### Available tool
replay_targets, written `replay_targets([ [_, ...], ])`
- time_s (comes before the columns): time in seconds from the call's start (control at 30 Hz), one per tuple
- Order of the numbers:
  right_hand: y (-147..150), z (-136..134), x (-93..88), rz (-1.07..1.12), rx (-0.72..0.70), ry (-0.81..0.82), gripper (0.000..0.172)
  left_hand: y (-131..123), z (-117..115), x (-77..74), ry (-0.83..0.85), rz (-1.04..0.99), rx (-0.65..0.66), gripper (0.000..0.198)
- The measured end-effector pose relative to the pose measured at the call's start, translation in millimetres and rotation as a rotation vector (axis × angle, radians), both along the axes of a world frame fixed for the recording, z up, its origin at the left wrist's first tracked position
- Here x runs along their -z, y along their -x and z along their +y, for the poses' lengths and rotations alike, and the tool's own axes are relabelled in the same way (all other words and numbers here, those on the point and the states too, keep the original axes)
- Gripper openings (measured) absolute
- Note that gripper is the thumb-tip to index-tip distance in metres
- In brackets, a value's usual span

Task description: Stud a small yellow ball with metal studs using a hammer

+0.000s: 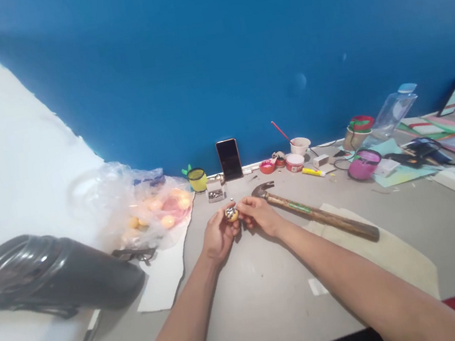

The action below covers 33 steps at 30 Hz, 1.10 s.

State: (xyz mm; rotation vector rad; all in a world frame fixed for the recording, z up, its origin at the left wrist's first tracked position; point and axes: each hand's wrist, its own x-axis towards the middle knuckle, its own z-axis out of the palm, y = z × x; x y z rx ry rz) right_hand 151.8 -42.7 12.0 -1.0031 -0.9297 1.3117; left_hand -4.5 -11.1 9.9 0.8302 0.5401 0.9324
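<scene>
Here, both hands pinched small yellow ball [231, 213] beside hammer [316, 213] | left hand [217, 236], right hand [260, 215] grip: holding ball | risk: loose pinch, ball rolls off table [264, 291]

Both forearms are bare from the fingers [222, 215] back, with no sleeves, gloves, rings or watch showing on either.

Small round yellow piece [231, 213] with dark studs, pinched between left hand [219, 234] and right hand [260, 215] above the grey surface [264, 291]. Claw hammer [312, 212] lying just beside the right hand, head toward the blue wall (handle resting on a cream sheet [396, 256]). Clear plastic bag [147, 206] of yellow balls to the left, near a black case [54, 276]. Dark phone [229, 159] propped upright against the wall.
</scene>
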Motion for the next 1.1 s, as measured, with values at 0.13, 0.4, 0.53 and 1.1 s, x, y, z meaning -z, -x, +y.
replay_targets([
  [0.13, -4.5, 1.4, 1.7, -0.110, 0.078, 0.006, 0.039, -0.6, -0.7, -4.9, 0.004, 0.054, -0.003, 0.043],
  [0.4, -18.3, -0.7, -12.2, -1.020, 0.332, -0.060, 0.014, 7.3, 11.7, -7.5, -0.004, 0.046, -0.178, 0.045],
  [0.53, -19.4, 10.1, -34.1, -1.284, 0.191, 0.083, 0.016, 11.2, 21.1, -5.5, 0.066, -0.094, -0.150, 0.041],
  [1.1, 4.1, 78.5, -32.8, -1.719, -0.096, 0.089, 0.022, 11.3, 34.0, 2.3, 0.184, -0.184, -0.151, 0.048],
])
